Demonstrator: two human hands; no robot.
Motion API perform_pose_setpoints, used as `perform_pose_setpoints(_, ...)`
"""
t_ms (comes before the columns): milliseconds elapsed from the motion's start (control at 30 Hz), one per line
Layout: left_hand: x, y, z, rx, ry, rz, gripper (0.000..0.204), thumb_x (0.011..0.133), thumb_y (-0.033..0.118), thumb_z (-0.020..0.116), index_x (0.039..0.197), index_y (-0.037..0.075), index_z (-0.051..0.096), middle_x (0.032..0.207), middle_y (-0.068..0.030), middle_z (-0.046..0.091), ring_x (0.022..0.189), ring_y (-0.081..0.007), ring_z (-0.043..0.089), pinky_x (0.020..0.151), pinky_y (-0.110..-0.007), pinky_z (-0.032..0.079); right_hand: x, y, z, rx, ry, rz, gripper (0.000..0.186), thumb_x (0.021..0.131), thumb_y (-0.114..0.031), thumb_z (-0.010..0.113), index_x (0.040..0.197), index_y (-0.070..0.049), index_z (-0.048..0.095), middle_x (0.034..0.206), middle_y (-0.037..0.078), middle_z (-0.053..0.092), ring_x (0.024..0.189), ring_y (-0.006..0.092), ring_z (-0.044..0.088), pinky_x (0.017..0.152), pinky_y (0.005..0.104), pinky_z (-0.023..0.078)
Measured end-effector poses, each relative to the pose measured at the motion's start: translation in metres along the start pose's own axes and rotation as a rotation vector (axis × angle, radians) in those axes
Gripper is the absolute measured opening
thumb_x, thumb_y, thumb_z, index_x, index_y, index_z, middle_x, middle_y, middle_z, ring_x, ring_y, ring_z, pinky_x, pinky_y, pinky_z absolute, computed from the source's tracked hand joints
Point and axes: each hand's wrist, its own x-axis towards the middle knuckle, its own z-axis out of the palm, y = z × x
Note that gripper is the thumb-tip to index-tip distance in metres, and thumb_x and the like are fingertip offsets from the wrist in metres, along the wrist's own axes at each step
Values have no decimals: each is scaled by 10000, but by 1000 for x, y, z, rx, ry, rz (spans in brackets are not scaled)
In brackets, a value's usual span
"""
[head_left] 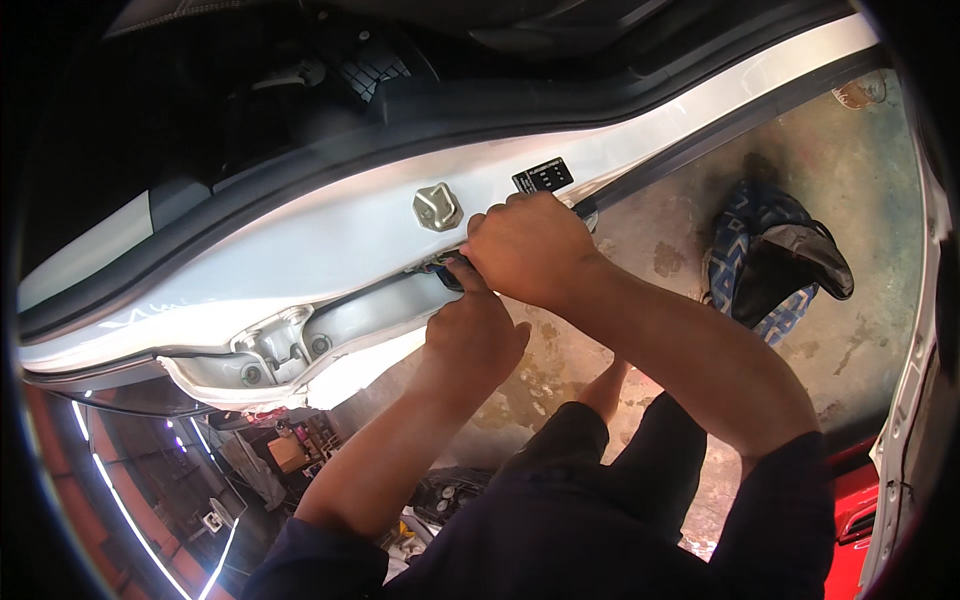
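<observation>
A white car body pillar [350,235] runs across the view, with a gap along its lower side. Colored wires with a dark connector [437,266] show in that gap. My left hand [476,338] reaches up to them, its index finger stretched onto the wiring, the thumb apart and the other fingers curled. Just above and to the right, my right hand [532,248] is closed in a fist-like grip against the pillar's edge. Whatever its fingertips pinch is hidden. Both hands nearly touch at the wiring.
A metal striker plate [437,207] and a black label [542,176] sit on the pillar. To the left is a door hinge [275,343]. A blue patterned bag [765,262] lies on the stained concrete floor [670,225]. Red bodywork [853,525] stands at the lower right.
</observation>
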Motion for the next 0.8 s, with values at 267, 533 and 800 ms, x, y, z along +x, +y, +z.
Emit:
perform_pose_setpoints(267,-2,0,-4,75,-11,14,1094,897,452,731,1402,-336,166,852,-232,724,737,-312,765,658,-344,626,17,13,-21,39,-196,-33,396,996,-395,589,815,-85,755,729,120,718,762,289,740,715,413,573)
perform_pose_setpoints(533,-2,5,-12,30,-53,-20,1077,904,438,725,1406,-334,165,845,-238,723,756,-312,767,675,-341,629,16,20,-12,54,-152,-60,394,998,-407,583,853,-78,744,736,110,721,762,292,736,738,424,572)
perform_pose_setpoints(800,0,-9,9,-43,21,125,663,960,441,649,1290,-126,555,870,-241,722,830,-378,741,770,-453,602,-10,-18,15,38,172,114,359,982,-368,601,792,-79,697,723,94,711,767,264,732,686,396,575)
